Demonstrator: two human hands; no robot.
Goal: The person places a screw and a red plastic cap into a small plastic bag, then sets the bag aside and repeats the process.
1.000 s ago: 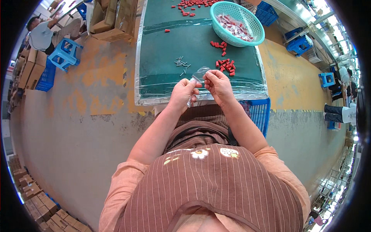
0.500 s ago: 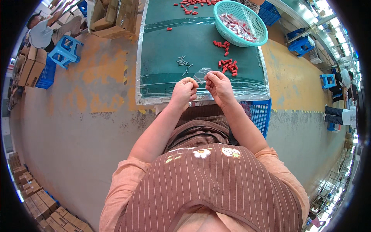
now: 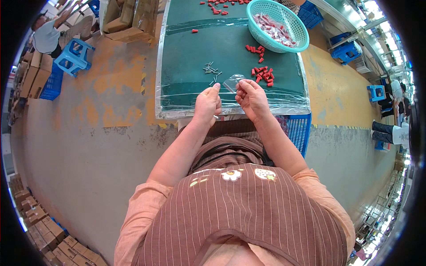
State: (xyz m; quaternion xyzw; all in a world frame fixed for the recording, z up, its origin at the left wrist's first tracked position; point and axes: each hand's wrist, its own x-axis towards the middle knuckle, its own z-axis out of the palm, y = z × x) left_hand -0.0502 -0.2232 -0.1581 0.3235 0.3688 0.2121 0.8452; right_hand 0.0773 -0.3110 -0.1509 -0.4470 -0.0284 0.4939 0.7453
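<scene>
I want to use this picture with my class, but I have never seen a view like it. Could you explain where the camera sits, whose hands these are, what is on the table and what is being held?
The camera sits on a person's head, looking down through a fisheye lens that bends straight edges. Below are their striped apron and bare forearms. The left hand and right hand together hold a small clear plastic bag over a green table covered in clear film. On it lie small red pieces, a cluster of small metal screws and a teal basket holding filled little bags.
</scene>
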